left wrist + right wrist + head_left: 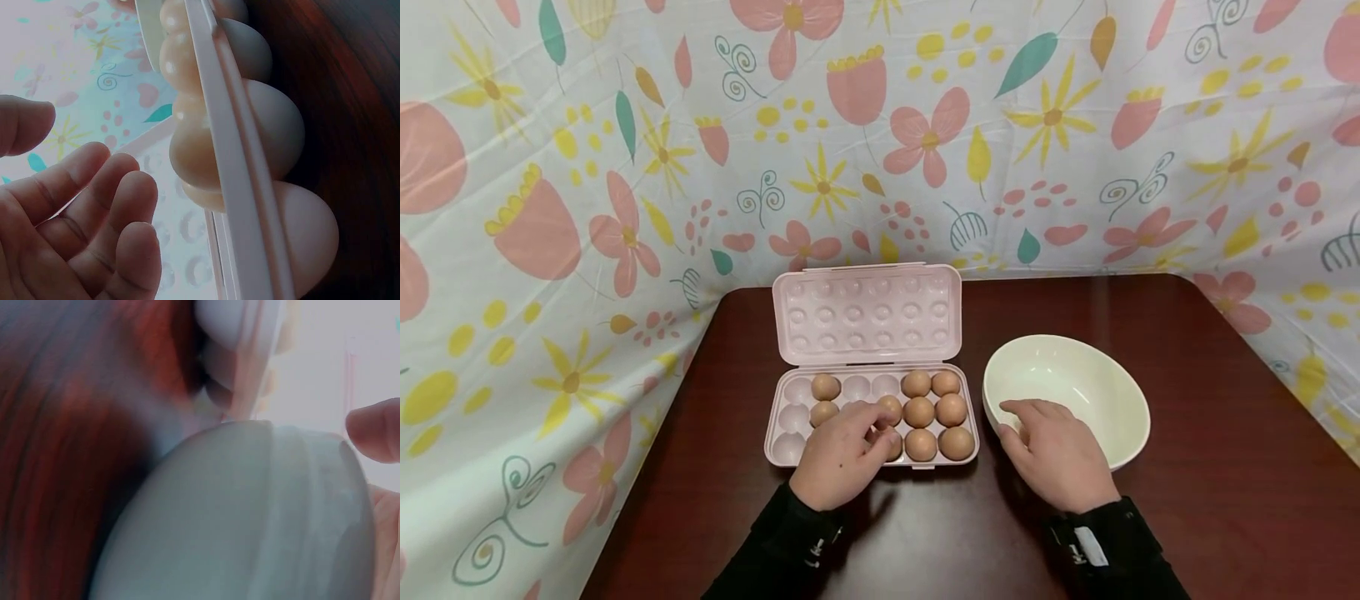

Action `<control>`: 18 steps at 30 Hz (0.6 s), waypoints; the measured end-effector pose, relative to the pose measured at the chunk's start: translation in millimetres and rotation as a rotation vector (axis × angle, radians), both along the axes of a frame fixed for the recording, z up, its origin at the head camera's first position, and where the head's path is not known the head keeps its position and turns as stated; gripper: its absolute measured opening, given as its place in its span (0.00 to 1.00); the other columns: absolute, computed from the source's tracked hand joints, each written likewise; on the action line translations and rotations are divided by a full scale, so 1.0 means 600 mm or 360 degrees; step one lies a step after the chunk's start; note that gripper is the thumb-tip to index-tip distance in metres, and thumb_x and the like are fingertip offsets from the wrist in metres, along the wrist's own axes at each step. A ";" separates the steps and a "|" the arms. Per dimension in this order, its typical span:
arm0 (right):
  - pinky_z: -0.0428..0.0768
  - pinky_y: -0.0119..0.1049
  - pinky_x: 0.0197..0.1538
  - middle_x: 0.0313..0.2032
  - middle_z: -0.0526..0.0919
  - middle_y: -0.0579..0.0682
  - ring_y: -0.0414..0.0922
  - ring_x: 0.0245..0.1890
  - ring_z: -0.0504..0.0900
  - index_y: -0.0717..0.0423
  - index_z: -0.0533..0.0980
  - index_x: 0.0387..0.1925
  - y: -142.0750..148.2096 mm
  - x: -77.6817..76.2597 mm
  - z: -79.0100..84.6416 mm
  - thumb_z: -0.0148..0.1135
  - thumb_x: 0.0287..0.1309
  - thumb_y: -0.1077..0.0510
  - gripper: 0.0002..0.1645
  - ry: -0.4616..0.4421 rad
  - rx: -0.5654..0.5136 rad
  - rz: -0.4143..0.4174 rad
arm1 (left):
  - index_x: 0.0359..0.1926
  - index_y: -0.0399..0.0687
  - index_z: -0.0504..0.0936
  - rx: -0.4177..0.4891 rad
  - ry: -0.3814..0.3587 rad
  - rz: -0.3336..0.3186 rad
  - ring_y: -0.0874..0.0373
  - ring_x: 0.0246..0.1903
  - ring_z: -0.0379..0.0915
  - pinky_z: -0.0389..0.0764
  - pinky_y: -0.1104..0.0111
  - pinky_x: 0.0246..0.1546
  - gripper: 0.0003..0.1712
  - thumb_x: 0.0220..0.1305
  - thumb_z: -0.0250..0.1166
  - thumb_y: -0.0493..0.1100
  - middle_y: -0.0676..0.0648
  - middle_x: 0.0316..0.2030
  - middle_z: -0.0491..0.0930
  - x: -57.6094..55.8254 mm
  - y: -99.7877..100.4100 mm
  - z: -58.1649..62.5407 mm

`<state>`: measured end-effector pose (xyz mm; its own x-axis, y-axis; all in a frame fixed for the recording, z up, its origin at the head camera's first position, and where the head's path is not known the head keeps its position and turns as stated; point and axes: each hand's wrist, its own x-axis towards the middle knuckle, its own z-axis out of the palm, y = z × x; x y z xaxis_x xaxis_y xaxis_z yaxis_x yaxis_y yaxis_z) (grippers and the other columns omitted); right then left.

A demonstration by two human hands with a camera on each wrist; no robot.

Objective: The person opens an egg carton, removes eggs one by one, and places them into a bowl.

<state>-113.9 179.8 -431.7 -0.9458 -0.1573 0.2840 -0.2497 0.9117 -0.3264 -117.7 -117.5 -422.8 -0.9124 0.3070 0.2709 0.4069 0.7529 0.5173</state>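
Note:
A pale pink plastic egg box [789, 450] lies with its lid [868, 293] tipped back. Several brown eggs [919, 412] sit in its cups, mostly on the right side; the left column of cups holds none. My left hand [842, 454] is over the front of the box, its fingers loosely bent above the eggs. Nothing lies between the thumb and fingers in the left wrist view, where the hand [87, 225] is beside the tray's edge. A cream bowl [1123, 404] stands right of the box. My right hand [1060, 454] hovers over its near-left rim, holding nothing, with the thumb [378, 431] near the rim.
Both things stand on a dark reddish-brown table [917, 542]. A flower-printed cloth [865, 167] hangs behind the table and along its left and right sides. The bowl and egg box are a narrow gap apart.

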 end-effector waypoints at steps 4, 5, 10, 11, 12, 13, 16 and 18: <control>0.76 0.58 0.58 0.53 0.84 0.57 0.60 0.56 0.80 0.53 0.80 0.56 -0.010 -0.002 0.010 0.61 0.64 0.53 0.20 0.0109 -0.0044 0.0065 | 0.45 0.59 0.82 0.0000 -0.0008 -0.0023 0.66 0.33 0.80 0.76 0.72 0.34 0.08 0.68 0.63 0.53 0.57 0.38 0.81 0.000 -0.005 -0.003; 0.75 0.58 0.59 0.54 0.83 0.57 0.60 0.56 0.80 0.54 0.80 0.56 -0.015 -0.003 0.013 0.62 0.63 0.54 0.20 0.0144 -0.0063 0.0087 | 0.45 0.59 0.82 -0.0001 0.0000 -0.0024 0.66 0.33 0.81 0.77 0.72 0.34 0.08 0.68 0.63 0.52 0.57 0.38 0.81 0.000 -0.006 -0.003; 0.75 0.53 0.59 0.53 0.81 0.56 0.57 0.55 0.79 0.56 0.80 0.54 -0.058 -0.015 0.029 0.65 0.60 0.56 0.21 0.0345 -0.0155 0.0284 | 0.49 0.56 0.84 -0.0026 0.0047 0.0018 0.65 0.33 0.77 0.76 0.72 0.34 0.13 0.66 0.64 0.51 0.55 0.41 0.83 -0.004 -0.021 -0.001; 0.76 0.53 0.59 0.53 0.81 0.55 0.56 0.55 0.79 0.56 0.80 0.54 -0.071 -0.019 0.031 0.65 0.59 0.56 0.21 0.0375 -0.0169 0.0336 | 0.49 0.56 0.84 -0.0043 0.0067 0.0041 0.66 0.33 0.75 0.75 0.72 0.34 0.13 0.65 0.65 0.50 0.55 0.41 0.83 -0.005 -0.027 0.000; 0.76 0.52 0.59 0.54 0.81 0.55 0.56 0.56 0.79 0.56 0.81 0.54 -0.083 -0.024 0.032 0.65 0.58 0.56 0.21 0.0393 -0.0176 0.0391 | 0.50 0.56 0.84 -0.0058 0.0076 0.0068 0.66 0.32 0.73 0.74 0.73 0.33 0.14 0.65 0.65 0.50 0.56 0.41 0.83 -0.005 -0.034 0.002; 0.77 0.52 0.59 0.54 0.82 0.54 0.55 0.56 0.79 0.55 0.81 0.55 -0.096 -0.028 0.033 0.65 0.58 0.56 0.22 0.0400 -0.0179 0.0437 | 0.50 0.56 0.84 -0.0080 0.0096 0.0092 0.66 0.31 0.71 0.73 0.73 0.32 0.14 0.64 0.66 0.50 0.55 0.41 0.83 -0.006 -0.040 0.002; 0.76 0.51 0.62 0.56 0.82 0.53 0.53 0.58 0.79 0.54 0.81 0.54 -0.131 -0.040 0.031 0.63 0.57 0.57 0.22 0.0390 -0.0167 0.0558 | 0.50 0.57 0.84 -0.0165 0.0154 0.0162 0.65 0.31 0.72 0.74 0.71 0.33 0.14 0.63 0.67 0.50 0.55 0.41 0.82 -0.008 -0.057 0.002; 0.74 0.51 0.64 0.55 0.81 0.52 0.53 0.58 0.79 0.52 0.81 0.53 -0.151 -0.045 0.028 0.63 0.55 0.57 0.22 0.0374 -0.0139 0.0612 | 0.50 0.56 0.85 -0.0209 0.0174 0.0199 0.64 0.33 0.74 0.76 0.69 0.33 0.15 0.63 0.68 0.51 0.55 0.41 0.82 -0.009 -0.067 0.001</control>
<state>-140.8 89.4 -415.1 -0.7318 -0.4505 0.5114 -0.6410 0.7099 -0.2918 -123.3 -157.5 -422.4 -0.9128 0.2326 0.3357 0.3547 0.8590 0.3692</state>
